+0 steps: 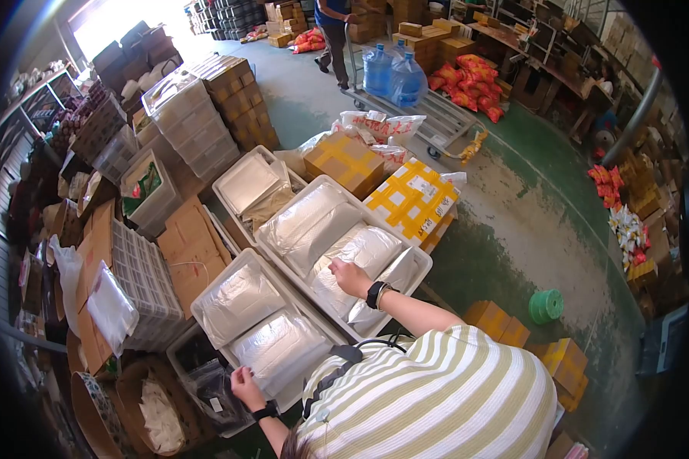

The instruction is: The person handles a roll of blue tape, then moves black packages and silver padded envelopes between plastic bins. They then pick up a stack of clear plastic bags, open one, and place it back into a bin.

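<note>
My right hand (350, 278), fingers curled, is over a silvery-white plastic-wrapped package (360, 249) in the larger white tub (264, 239). What its fingertips pinch, if anything, is hidden. Nearer to me, my left hand (248, 390) is bent closed at the lower edge of another wrapped package (283, 344) in a second white tub (200, 310). I cannot make out whether it grips the wrapping. Both tubs contain shiny, flat, bulging packs laid side by side. Below the left hand, a dark clear-wrapped bag (216, 394) lies in a further bin.
Taped cartons (415, 200) and a brown box (344, 164) stand beyond the tubs. Stacked white crates (142, 294) and cardboard (195, 264) are on the left. A person (334, 34) stands by a flat trolley (429, 122) with blue water bottles (377, 70). Green twine (546, 306) sits on the floor.
</note>
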Action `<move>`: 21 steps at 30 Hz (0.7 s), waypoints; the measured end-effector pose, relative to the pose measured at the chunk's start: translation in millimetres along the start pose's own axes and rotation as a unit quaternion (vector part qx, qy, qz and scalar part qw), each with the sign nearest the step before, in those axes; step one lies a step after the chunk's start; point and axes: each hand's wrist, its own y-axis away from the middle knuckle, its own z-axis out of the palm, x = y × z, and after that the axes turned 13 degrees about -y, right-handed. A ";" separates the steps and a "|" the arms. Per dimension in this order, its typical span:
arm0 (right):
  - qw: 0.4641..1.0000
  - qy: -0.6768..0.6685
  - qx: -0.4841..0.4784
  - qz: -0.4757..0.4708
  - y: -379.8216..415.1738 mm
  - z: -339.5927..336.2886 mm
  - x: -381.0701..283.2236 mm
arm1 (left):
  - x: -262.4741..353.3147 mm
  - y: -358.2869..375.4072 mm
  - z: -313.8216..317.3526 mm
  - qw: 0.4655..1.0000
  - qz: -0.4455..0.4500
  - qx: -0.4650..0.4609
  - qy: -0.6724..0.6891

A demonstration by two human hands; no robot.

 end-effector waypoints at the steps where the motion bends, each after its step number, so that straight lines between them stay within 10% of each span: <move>1: 1.000 0.023 0.004 0.016 2.9 -3.2 2.1 | 3.3 2.2 11.1 0.999 0.012 -0.032 -0.008; 14: 0.976 0.105 0.116 0.152 107.5 -79.5 98.4 | 61.3 -35.8 73.3 0.981 0.094 -0.167 -0.036; 17: 0.908 -0.110 0.139 0.379 108.3 -95.8 24.5 | 77.5 -27.5 88.1 0.976 0.051 -0.209 -0.038; 21: 0.958 0.023 0.129 0.253 109.5 -89.6 41.6 | 79.8 -18.3 110.7 0.970 0.114 -0.210 -0.051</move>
